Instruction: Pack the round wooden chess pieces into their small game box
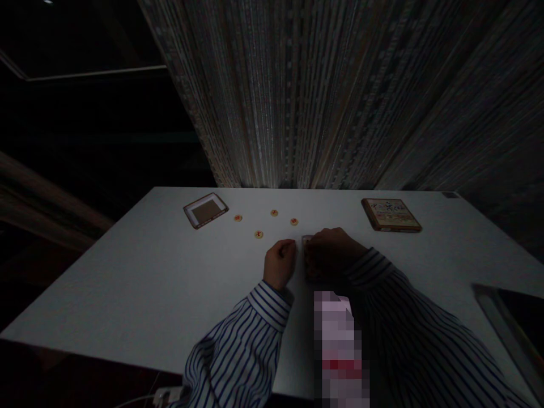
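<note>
My left hand [279, 264] is over the white table, its fingers curled together and closed. The room is too dark to make out anything in its grip. To its right, my right hand [332, 249] is bent over a small, dark-edged box or tray [306, 240], covering most of it. Its fingers are closed, and what they pinch is hidden. Beyond my left hand lie several round, pale game pieces with red characters, among them a near piece [258, 234], a left piece [238, 217] and a right piece [294, 221].
A shallow box lid or tray [196, 218] with a brown inside lies at the left back. A flat box with a printed picture [393, 214] lies at the right back. Behind the table [140, 272] hangs a string curtain [289, 102]. A pixelated pinkish patch covers something near my body.
</note>
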